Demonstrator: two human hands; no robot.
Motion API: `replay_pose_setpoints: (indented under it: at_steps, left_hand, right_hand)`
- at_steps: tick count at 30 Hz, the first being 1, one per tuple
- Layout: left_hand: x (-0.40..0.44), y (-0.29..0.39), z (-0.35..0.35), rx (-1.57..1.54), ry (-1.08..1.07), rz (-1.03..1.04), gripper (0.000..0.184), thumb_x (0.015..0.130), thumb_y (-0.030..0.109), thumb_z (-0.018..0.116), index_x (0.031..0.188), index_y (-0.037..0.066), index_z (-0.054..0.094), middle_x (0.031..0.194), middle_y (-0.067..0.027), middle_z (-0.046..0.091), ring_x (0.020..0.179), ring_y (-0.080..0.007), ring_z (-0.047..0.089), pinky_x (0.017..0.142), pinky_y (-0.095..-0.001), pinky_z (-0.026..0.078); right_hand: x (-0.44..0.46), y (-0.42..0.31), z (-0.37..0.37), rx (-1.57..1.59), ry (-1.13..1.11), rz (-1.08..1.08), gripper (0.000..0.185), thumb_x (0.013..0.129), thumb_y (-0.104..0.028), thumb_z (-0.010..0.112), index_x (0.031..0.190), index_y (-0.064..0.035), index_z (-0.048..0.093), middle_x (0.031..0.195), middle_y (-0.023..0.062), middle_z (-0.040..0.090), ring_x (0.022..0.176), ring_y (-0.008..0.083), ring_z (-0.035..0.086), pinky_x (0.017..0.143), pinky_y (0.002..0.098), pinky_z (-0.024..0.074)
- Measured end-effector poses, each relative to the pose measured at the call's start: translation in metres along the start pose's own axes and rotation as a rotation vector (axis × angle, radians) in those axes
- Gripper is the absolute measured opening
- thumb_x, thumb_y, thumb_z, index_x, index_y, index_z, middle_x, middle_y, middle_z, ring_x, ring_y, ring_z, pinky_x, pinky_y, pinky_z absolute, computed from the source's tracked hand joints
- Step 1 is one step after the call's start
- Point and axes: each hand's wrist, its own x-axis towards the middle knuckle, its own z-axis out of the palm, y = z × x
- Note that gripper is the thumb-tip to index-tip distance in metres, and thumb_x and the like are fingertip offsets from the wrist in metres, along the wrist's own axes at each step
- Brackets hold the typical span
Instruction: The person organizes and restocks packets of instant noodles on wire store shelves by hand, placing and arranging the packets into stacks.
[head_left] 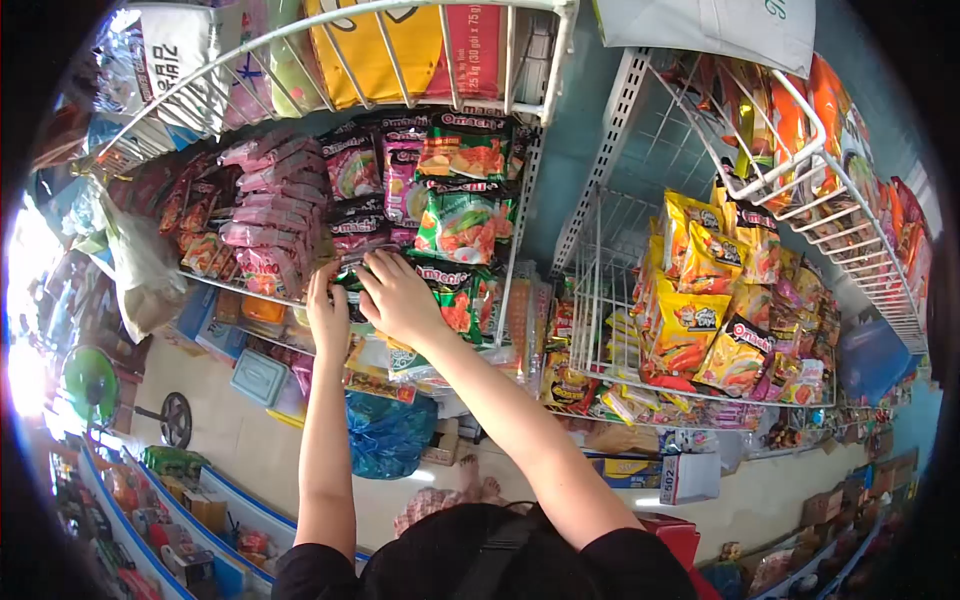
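Both my hands are at the front of a wire shelf stacked with instant noodle packets. My left hand (326,305) has its fingers bent around the left edge of a dark noodle packet (349,274). My right hand (402,298) lies over the same packet's right side, fingers curled onto it; most of this packet is hidden beneath the hands. Just right of it stand green and black noodle packets (463,225). Behind are purple and black packets (404,185). To the left rises a stack of pink noodle packets (275,215).
An upper wire basket (380,50) with large yellow and red packs overhangs the shelf. On the right, another wire rack (600,310) holds yellow noodle packets (690,310). Below are a blue plastic bag (390,435), a teal box (262,377) and a green fan (90,385).
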Motion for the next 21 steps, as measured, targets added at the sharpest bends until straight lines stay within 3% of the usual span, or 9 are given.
replay_pose_setpoints:
  at_steps: [8,9,14,17,21]
  left_hand:
    - [-0.006,-0.016,0.007,-0.021,0.074,-0.035,0.028,0.077,0.002,0.049,0.104,0.003,0.057,0.098,-0.0152,0.058,0.094,-0.031,0.055,0.085,-0.0383,0.043]
    - [-0.007,-0.018,0.008,-0.021,0.078,-0.036,0.028,0.077,0.002,0.049,0.104,0.003,0.057,0.097,-0.0145,0.058,0.093,-0.0308,0.055,0.084,-0.0383,0.043]
    - [-0.006,-0.01,0.003,0.046,0.143,0.014,0.028,0.076,0.003,0.049,0.103,0.005,0.059,0.09,-0.0157,0.057,0.089,-0.034,0.054,0.078,-0.0409,0.044]
    - [-0.005,-0.01,-0.001,0.013,0.122,-0.007,0.029,0.076,0.004,0.05,0.103,0.006,0.059,0.091,-0.015,0.057,0.088,-0.0343,0.055,0.078,-0.0419,0.045]
    - [-0.004,-0.018,-0.014,0.013,0.022,0.064,0.031,0.075,0.004,0.052,0.106,0.003,0.055,0.092,-0.0162,0.054,0.086,-0.0347,0.053,0.074,-0.0431,0.046]
  right_hand:
    - [0.005,-0.001,0.0,0.006,0.011,-0.016,0.032,0.076,-0.016,0.057,0.102,0.0014,0.06,0.115,0.0178,0.055,0.109,0.0338,0.051,0.094,0.0418,0.0421]
    - [0.005,0.0,0.003,0.025,0.037,-0.043,0.029,0.077,-0.018,0.056,0.097,0.0037,0.058,0.111,0.0208,0.055,0.106,0.0365,0.051,0.095,0.0449,0.0401]
    - [0.008,-0.003,0.001,-0.012,0.001,-0.044,0.028,0.078,-0.016,0.056,0.1,0.0016,0.06,0.111,0.0178,0.057,0.106,0.0344,0.053,0.092,0.043,0.0429]
    - [0.009,-0.009,-0.003,-0.035,-0.074,0.014,0.03,0.08,-0.014,0.056,0.106,-0.0015,0.061,0.117,0.0151,0.057,0.11,0.0321,0.053,0.093,0.0415,0.0428]
    - [0.011,-0.017,-0.002,-0.046,-0.056,0.078,0.026,0.079,-0.01,0.056,0.102,-0.0015,0.062,0.117,0.0128,0.058,0.104,0.0314,0.057,0.087,0.0407,0.0465]
